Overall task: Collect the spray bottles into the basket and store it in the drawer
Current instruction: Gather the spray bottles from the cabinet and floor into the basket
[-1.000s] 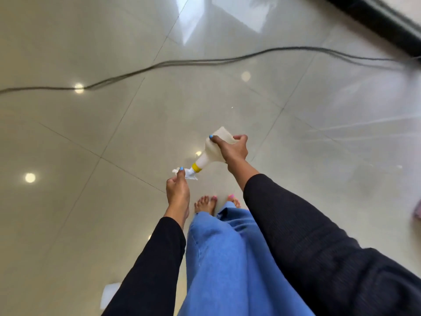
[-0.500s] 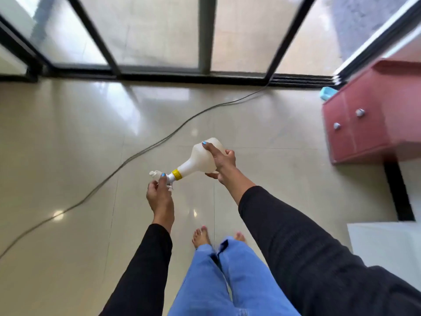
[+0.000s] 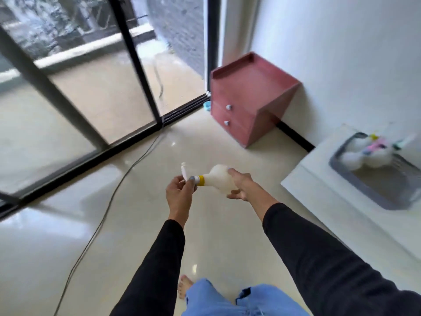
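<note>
I hold a white spray bottle (image 3: 218, 179) with a yellow collar sideways in front of me, above the floor. My right hand (image 3: 241, 187) grips its round body, and my left hand (image 3: 181, 193) grips the white spray head at the other end. To the right, a grey basket (image 3: 355, 179) sits on a white table (image 3: 341, 215) and holds several white spray bottles (image 3: 364, 153) with coloured tops, blurred. A pink drawer cabinet (image 3: 248, 103) with two knobs stands against the white wall ahead; both drawers are shut.
Glass sliding doors (image 3: 91, 87) with black frames run along the left and open onto a balcony. A dark cable (image 3: 109, 201) trails across the glossy tiled floor from the door. A small blue object (image 3: 206, 106) lies beside the cabinet.
The view has swung up and to the right, bringing the cabinet, table and basket into sight. Both hands keep hold of the bottle, which stays sideways between them.
</note>
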